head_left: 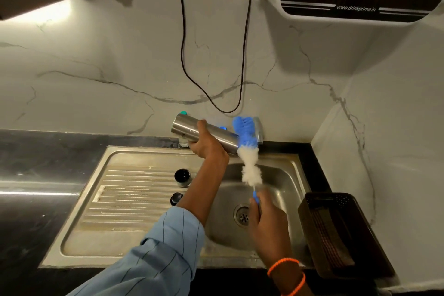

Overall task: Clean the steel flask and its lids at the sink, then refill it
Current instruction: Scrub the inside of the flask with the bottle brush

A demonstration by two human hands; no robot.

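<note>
Flask [204,133], a plain steel cylinder, is held lying nearly level above the back edge of the sink [134,158], with the left hand [207,145] wrapped round its middle from below and the thumb over the top. In the head view its closed base points away from that grip toward the wall side, and its mouth points the other way, toward the bottle brush [248,151].

The right hand [264,221] is clenched on the thin blue handle of the brush, low over the basin near the drain [242,215]. Above that grip the brush rises as a white fluffy section, then a blue bristled head that sits right at the flask's mouth; whether the tip is already inside I cannot tell, as the blue bristles cover the opening.

My judgement is that the scrubbing of the flask's inside is the step in hand. The next move would call for lining the brush shaft up with the flask's axis and pushing it in lengthwise while the left hand keeps the body steady.

The flask's skin looks brushed and dull-bright, with no dents visible. Below the left forearm, two dark round lids [182,176] lie on the ribbed draining board, one beyond the other, well apart from the flask. A dark perforated basket [336,228] stands on the counter beyond the right hand.
</note>
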